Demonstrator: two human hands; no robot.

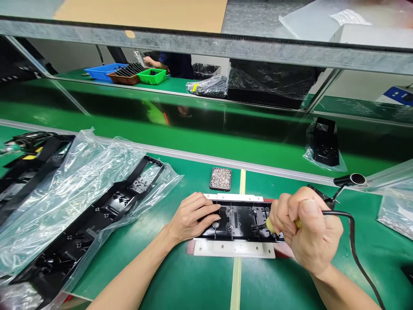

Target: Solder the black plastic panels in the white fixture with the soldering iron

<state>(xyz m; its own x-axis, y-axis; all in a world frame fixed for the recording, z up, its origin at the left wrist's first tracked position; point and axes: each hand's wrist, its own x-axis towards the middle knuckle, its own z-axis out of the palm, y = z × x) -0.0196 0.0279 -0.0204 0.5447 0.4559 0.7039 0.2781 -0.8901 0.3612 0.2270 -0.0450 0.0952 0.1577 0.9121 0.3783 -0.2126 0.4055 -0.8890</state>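
A black plastic housing (pixel 238 221) lies lengthwise between white fixture blocks (pixel 234 249) in front of me. On its left end rests my left hand (pixel 195 217), fingers stretched out over the surface, nothing visibly gripped. My right hand (pixel 308 228) is wrapped round a soldering iron with a yellow handle (pixel 270 224). The iron's tip points left and down into the right half of the housing; its exact contact is unclear. From the back of my fist runs a black cord (pixel 353 245). Behind the fixture sits a small black tray (pixel 220 178) filled with tiny metal pieces.
At left, more black housings (pixel 109 206) lie on clear plastic bags (pixel 74 168). A metal tube holder (pixel 350 180) stands behind my right hand. A bagged black part (pixel 325 142) lies farther back. Beyond the shelf (pixel 206 43), a person (pixel 176 64) works near coloured bins (pixel 153 76).
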